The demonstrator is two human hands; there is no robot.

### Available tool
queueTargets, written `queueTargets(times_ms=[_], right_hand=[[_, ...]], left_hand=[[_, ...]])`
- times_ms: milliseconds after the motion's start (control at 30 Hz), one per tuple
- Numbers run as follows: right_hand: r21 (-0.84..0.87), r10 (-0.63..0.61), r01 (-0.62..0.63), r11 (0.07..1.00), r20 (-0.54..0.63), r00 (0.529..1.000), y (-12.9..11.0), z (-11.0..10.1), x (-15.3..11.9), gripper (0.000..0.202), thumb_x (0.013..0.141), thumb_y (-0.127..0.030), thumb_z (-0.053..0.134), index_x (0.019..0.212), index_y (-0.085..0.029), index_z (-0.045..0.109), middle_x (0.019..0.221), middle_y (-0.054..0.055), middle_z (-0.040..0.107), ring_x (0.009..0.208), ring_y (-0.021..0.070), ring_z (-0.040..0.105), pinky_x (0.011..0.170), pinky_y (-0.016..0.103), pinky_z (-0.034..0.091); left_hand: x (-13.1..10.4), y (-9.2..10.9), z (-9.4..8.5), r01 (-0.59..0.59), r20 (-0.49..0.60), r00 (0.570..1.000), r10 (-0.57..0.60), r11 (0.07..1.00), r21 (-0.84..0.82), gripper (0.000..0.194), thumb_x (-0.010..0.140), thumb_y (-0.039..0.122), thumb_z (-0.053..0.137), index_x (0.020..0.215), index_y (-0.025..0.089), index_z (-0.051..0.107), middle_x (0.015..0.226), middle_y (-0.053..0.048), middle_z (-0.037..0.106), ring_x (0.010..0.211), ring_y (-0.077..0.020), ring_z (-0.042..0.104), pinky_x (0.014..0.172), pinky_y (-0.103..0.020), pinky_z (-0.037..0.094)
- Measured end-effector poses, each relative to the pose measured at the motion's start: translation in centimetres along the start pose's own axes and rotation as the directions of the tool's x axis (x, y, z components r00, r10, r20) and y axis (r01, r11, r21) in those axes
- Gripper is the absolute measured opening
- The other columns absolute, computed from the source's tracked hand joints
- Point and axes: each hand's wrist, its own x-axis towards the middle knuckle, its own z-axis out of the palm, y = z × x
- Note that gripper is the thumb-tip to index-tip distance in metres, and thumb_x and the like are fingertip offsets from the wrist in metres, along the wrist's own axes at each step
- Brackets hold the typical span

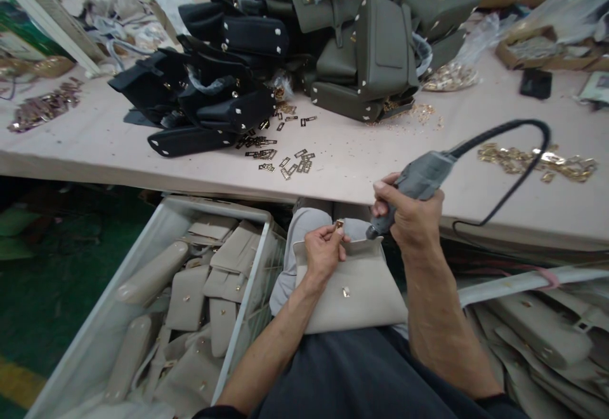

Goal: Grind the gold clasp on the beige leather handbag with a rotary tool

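The left hand (324,251) is pinching and partly hiding a small gold metal piece (339,223); the right hand (413,212) is gripping a grey cylindrical power tool (425,174).

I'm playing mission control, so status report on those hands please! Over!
Left grip pinching gold part. Right grip holding tool. Pale piece lying on lap. Nothing seen between tool and gold part.

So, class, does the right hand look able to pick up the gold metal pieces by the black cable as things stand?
Probably not: the right hand is wrapped around a grey power tool, so it isn't free, and the black cable appears to cross in front of the gold metal pieces.
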Motion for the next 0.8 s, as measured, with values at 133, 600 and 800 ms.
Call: queueTargets(times_ms=[133, 600, 800], right_hand=[[-0.456, 0.263, -0.140, 0.879, 0.218, 0.940, 0.7, -2.1, 0.0, 0.026, 0.075, -0.036, 0.084, 0.083, -0.017, 0.069, 0.058, 0.000, 0.059, 0.046, 0.0171, 0.053, 0.044, 0.027, 0.042], [-0.636, 0.356, -0.032, 0.771, 0.388, 0.850, 4.4, -1.7, -0.4, 0.016, 0.073, -0.031, 0.077, 0.075, -0.017, 0.068, 0.065, 0.000, 0.065, 0.061, 0.0181, 0.060, 0.053, 0.026, 0.041], [-0.572, 0.398, -0.114, 0.813, 0.401, 0.825, 5.1, -2.4, -0.4, 0.019, 0.074, -0.030, 0.078, 0.080, -0.016, 0.068, 0.066, 0.002, 0.065, 0.059, 0.0203, 0.063, 0.050, 0.025, 0.043]], left_hand=[[-0.5, 0.4, 0.1, -0.008, -0.017, 1.000, 0.008, 1.000, -0.011, 0.037, 0.082, 0.041, 0.081, 0.091, 0.006, 0.071, 0.076, -0.012, 0.074, 0.032, -0.0086, 0.048, 0.030, -0.018, 0.031], [-1.1, 1.2, 0.0, 0.027, 0.106, 0.994, -0.029, 0.999, 0.016, 0.047, 0.084, 0.053, 0.079, 0.086, 0.006, 0.076, 0.060, -0.007, 0.067, 0.030, -0.0080, 0.044, 0.029, -0.018, 0.026], [-0.7, 2.0, -1.0, 0.191, 0.262, 0.951, -0.164, 0.978, -0.082, 0.047, 0.079, 0.048, 0.079, 0.097, 0.004, 0.077, 0.077, -0.015, 0.073, 0.045, -0.0138, 0.059, 0.037, -0.021, 0.043]])
